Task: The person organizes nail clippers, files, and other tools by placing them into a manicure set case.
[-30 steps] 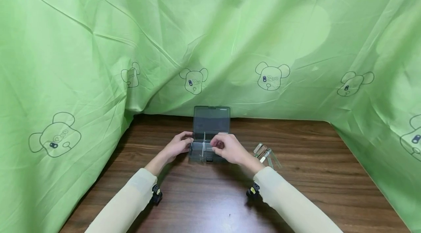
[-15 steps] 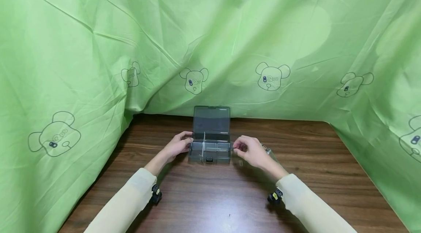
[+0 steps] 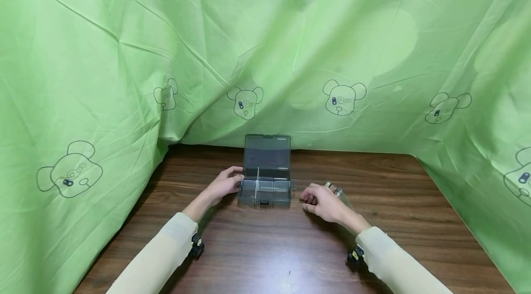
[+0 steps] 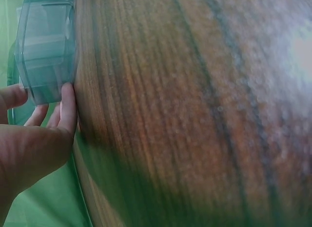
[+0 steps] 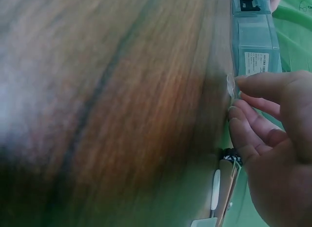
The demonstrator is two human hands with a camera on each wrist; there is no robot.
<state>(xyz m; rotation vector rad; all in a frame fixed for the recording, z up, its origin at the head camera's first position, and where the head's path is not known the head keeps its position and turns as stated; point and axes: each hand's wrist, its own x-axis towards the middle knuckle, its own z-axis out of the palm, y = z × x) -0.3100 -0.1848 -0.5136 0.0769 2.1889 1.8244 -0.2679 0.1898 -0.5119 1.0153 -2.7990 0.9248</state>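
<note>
Left hand (image 3: 224, 185) grips the box's (image 3: 265, 191) left end, fingers curled on its wall. Right hand (image 3: 322, 201), just right of the box, pinches a small clear piece (image 5: 231, 85), barely discernible. Box open mid-table (image 3: 257, 248); its white label (image 5: 255, 64) unreadable. Clips (image 3: 335, 189) half hidden behind right hand.

Open box (image 3: 265, 188) mid-table (image 3: 265, 248), left hand (image 3: 224, 185) at its left side, right hand (image 3: 321, 202) just right
</note>
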